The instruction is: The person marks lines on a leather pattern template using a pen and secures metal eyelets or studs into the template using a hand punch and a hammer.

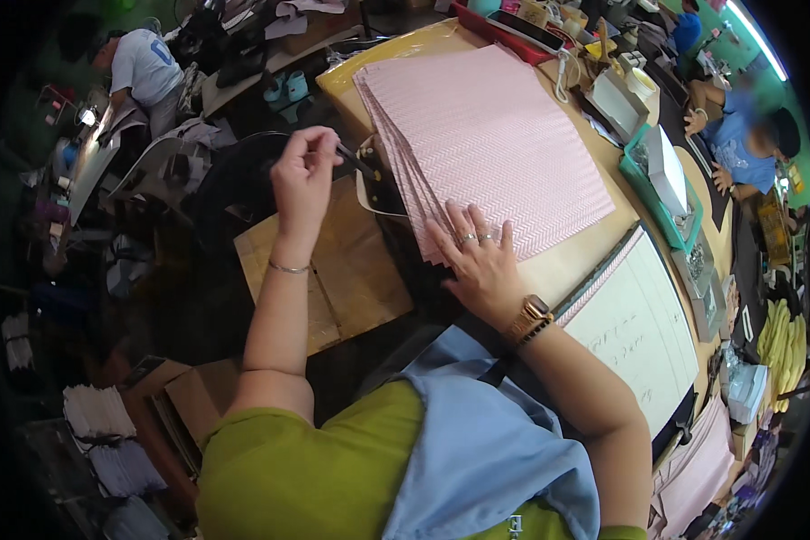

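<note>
A stack of pink, chevron-patterned rectangular sheets (504,135) lay along the left edge of the tan-covered table (551,277). The right hand (484,270) rested on it, fingers spread apart; the left hand (306,166) was raised beyond that edge, fingers curled, whether clamped on anything unclear.

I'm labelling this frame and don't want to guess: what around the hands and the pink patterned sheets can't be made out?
Thin dark item in the left hand: head view, too small and dark to identify.
Right hand: head view, palm hidden by the back of the hand.
Pink patterned sheets: head view, no sure count, since the top one covers most of the others.
Pale board: head view, handwriting too faint to read.
</note>
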The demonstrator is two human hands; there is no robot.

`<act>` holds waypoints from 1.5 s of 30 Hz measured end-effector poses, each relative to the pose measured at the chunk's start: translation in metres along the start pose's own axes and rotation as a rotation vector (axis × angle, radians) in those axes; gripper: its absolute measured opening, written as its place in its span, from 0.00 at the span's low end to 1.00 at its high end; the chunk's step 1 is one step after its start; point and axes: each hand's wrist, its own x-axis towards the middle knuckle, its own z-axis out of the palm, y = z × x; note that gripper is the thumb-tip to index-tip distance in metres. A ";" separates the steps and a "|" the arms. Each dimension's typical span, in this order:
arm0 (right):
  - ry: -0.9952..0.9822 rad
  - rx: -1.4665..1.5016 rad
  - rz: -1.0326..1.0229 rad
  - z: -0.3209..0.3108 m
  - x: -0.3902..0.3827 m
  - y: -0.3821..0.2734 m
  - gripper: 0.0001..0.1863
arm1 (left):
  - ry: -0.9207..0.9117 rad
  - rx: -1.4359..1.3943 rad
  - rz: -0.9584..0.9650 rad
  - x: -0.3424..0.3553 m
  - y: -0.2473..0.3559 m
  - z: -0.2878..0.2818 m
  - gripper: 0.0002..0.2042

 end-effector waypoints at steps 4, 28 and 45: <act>-0.027 0.175 0.094 0.024 0.025 0.022 0.29 | -0.024 -0.061 -0.051 -0.012 -0.024 0.010 0.09; 0.017 0.719 0.395 0.000 0.041 0.059 0.23 | -0.530 0.445 -0.041 -0.025 -0.068 0.064 0.09; -0.182 0.700 0.308 -0.014 0.013 0.066 0.40 | -0.577 0.579 0.117 -0.023 -0.007 0.057 0.10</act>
